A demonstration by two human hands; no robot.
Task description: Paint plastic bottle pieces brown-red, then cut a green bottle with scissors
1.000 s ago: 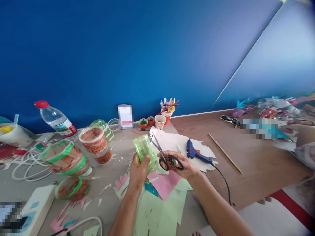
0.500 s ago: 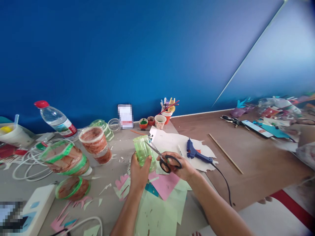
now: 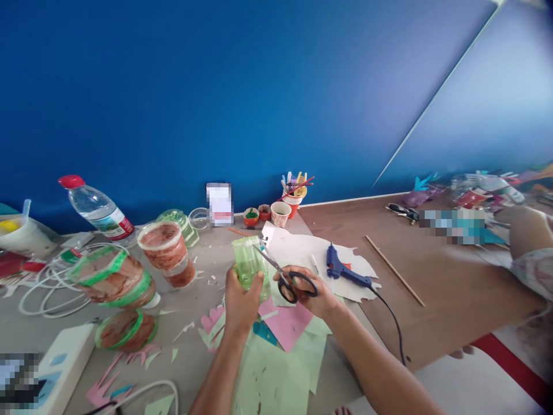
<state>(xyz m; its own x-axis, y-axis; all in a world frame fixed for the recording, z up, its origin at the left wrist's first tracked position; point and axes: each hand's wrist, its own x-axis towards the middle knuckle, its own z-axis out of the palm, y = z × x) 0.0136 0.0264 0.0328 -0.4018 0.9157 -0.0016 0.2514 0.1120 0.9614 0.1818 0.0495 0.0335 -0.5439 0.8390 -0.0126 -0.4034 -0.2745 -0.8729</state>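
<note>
My left hand [image 3: 242, 300] is wrapped round a clear green plastic piece [image 3: 245, 253], which looks like a cut bottle section and is held upright. Black-handled scissors [image 3: 303, 283] are in my right hand [image 3: 323, 295], fingers through the handle loops. Their blades point up and left against the right side of the green plastic; whether they bite into it I cannot tell. Below both hands lie a pink paper sheet [image 3: 288, 324] and light green paper [image 3: 272, 377]. Behind my right hand, a blue glue gun [image 3: 345, 270] rests on white paper [image 3: 298, 245].
Brown-smeared plastic cups [image 3: 162, 245] and a water bottle [image 3: 101, 213] stand left. Near them are white cables [image 3: 32, 311] and a power strip [image 3: 69, 363]. A cup of brushes [image 3: 292, 206] is at the wall. A wooden stick [image 3: 395, 271] lies right; another person's arm [image 3: 529, 230] reaches in beyond.
The view has shifted very slightly, so most things sit a little further left. Both hands keep their hold on the green plastic and scissors. The other person's arm at right has moved slightly.
</note>
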